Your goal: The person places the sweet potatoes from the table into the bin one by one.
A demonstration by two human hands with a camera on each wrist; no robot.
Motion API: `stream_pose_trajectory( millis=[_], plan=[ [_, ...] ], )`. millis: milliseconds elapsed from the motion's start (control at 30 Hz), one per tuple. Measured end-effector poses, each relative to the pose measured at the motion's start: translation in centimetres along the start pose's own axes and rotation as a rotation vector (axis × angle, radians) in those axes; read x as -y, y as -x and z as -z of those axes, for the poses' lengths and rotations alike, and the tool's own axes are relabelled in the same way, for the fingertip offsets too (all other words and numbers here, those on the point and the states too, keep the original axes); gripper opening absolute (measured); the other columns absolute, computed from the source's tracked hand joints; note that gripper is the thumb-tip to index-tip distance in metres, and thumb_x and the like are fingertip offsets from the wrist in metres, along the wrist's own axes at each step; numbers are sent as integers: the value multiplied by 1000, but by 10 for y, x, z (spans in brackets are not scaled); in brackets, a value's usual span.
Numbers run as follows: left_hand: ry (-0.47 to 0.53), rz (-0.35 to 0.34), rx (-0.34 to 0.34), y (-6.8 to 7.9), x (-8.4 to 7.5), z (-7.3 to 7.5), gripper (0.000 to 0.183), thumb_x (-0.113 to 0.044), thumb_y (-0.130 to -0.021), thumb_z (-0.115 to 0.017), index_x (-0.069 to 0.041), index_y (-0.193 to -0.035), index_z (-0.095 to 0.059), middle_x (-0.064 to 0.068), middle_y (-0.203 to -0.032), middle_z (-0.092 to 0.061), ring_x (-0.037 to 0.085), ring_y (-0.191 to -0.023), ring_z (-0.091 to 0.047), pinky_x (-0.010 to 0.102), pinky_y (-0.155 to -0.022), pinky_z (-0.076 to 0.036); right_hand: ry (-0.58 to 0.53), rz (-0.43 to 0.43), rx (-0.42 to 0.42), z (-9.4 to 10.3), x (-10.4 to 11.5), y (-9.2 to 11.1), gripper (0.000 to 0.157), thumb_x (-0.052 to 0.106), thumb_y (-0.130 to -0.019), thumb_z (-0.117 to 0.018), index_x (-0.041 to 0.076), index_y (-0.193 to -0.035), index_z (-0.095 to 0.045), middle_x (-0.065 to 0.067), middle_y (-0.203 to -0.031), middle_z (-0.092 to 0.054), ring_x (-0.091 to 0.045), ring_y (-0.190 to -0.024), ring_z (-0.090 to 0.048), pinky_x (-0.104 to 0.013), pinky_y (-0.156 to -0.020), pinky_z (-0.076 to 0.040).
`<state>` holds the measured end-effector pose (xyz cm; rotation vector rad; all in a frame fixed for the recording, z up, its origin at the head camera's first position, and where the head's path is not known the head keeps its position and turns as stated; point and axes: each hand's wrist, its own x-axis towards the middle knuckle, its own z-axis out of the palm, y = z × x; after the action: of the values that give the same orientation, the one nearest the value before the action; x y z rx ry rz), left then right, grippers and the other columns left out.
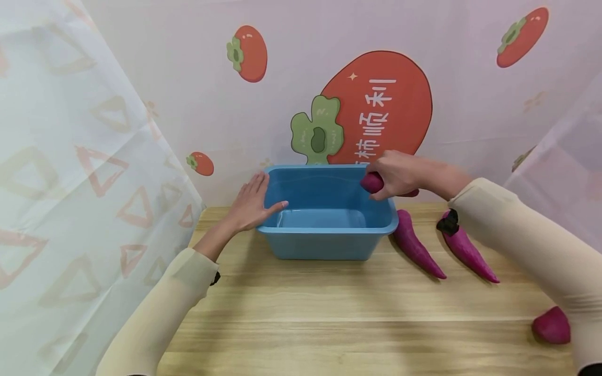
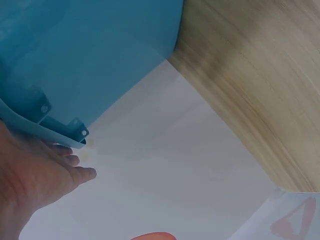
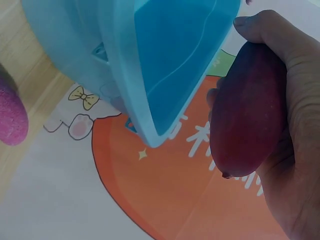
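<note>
Head view, held sweet potato [image 1: 372, 183], partly hidden behind right fingers [image 1: 382, 166].

1. The left arm [image 1: 160, 313] reaches forward from the head view's lower left, slanting inward; its sleeve ends short of the bare wrist [image 1: 213, 241];
2. the left hand [image 1: 252, 204] has its fingers straight and close together, its back toward the head camera; the thumb [image 1: 276, 208] splays off to the right;
3. the right arm [image 1: 527, 235] slants in from the lower right, sleeved to near the wrist;
4. the right hand [image 1: 397, 173] grips, fingers curled, knuckles uppermost; its thumb [image 3: 265, 27] lies opposite the fingertips;
5. the hands are well apart.
</note>
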<state>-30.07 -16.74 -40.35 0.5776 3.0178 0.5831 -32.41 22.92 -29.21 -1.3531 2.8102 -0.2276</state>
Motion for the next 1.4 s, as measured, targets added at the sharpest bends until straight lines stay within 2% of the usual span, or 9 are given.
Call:
stream_pose_trajectory(
  millis=[133,467,833,1033,1400],
  plan=[
    [2,-11,15,0,1,-1,106,-70,-102,-47,-1,-169,-3,17,-178,0,33,-165,5,60,-131,-3,2,-12,14,0,2,-5,50,41,-70,-98,10,-102,-75,-1,-91,-73,-16,-74,-67,-33,-64,-62],
    [-6,-10,26,-2,4,-5,107,-72,-102,-45,-1,-169,-2,16,-178,2,32,-165,6,59,-131,-2,25,-15,31,2,8,-23,52,37,-71,-98,8,-107,-75,-4,-91,-74,-16,-72,-68,-33,-65,-62],
    [4,-8,22,-2,5,-7,107,-72,-102,-44,-1,-169,-2,15,-178,2,31,-165,7,59,-131,-2,8,-10,56,2,15,-42,49,39,-72,-97,9,-104,-75,-1,-85,-75,-15,-68,-68,-32,-63,-61],
    [9,-1,24,-2,4,-6,105,-71,-102,-44,-2,-169,-1,14,-179,3,31,-165,6,58,-131,-4,-22,5,63,2,21,-52,50,37,-73,-98,10,-107,-73,0,-87,-74,-15,-70,-68,-32,-65,-62],
    [3,0,33,-2,3,-5,106,-71,-102,-45,-2,-169,-1,14,-178,3,32,-165,6,60,-131,-3,1,17,65,-5,24,-72,52,39,-74,-97,9,-109,-74,-3,-95,-75,-19,-79,-71,-36,-71,-64]
  ],
)
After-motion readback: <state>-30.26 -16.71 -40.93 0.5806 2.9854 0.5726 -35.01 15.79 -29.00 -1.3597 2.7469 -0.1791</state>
